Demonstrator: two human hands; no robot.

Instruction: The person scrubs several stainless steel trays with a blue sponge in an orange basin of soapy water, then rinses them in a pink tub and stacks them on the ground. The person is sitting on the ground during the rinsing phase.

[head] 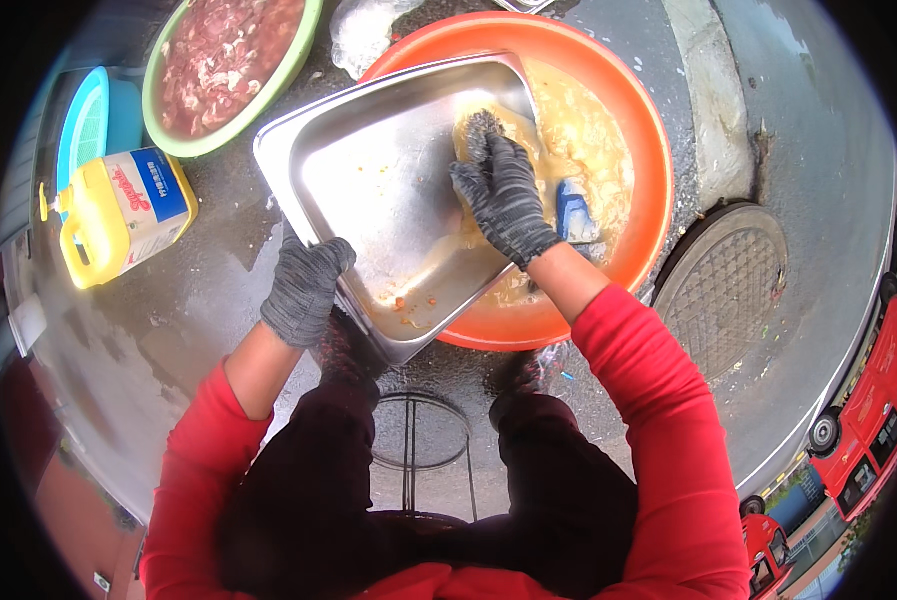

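Note:
My left hand [306, 289], in a grey knit glove, grips the left rim of a rectangular stainless steel pan [388, 187]. The pan is tilted over a large orange plastic basin [652, 150] of cloudy yellowish water. My right hand [507, 199], gloved alike, presses a metal scouring pad [482, 126] against the pan's inner surface near its right end, where murky water pools. Small orange food bits lie in the pan's near corner. A blue and white object [574, 210], its kind unclear, sits in the basin just right of my right hand.
A green basin [303, 52] of raw meat stands at the upper left, near a blue basin with a basket [122, 112] and a yellow pump jug [88, 240]. A clear plastic bag [362, 34] lies behind. A manhole cover [726, 289] is at the right; red vehicles [868, 412] stand farther off.

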